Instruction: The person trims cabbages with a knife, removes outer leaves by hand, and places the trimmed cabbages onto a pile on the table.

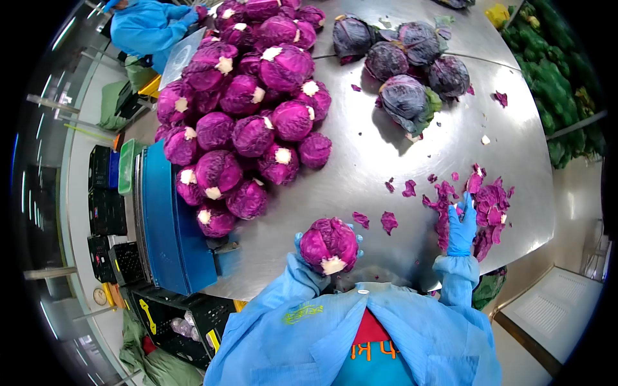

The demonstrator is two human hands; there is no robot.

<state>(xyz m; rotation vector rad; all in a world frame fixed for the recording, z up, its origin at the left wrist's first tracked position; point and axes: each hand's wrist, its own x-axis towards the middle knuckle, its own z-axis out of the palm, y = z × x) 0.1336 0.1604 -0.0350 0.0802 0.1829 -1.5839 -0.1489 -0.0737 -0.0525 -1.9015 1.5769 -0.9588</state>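
My left hand (297, 242), in a blue glove, is wrapped round a trimmed red cabbage (328, 244) near the table's front edge. The cabbage's pale cut stem points toward me, and it hides most of the fingers. Over on the right, my right hand (462, 230), also gloved in blue, lies at a heap of torn purple leaves (490, 209). Its fingers are stretched out and partly apart among the leaves; I cannot make out anything held in them. Loose leaf pieces (389, 222) lie between the two hands.
A big pile of trimmed red cabbages (254, 135) covers the table's left side. Several untrimmed dark cabbages (405, 100) sit at the back of the steel table (347, 174). Green net sacks (547, 77) stand right, black crates (174, 321) lower left. Another person (145, 32) works at far left.
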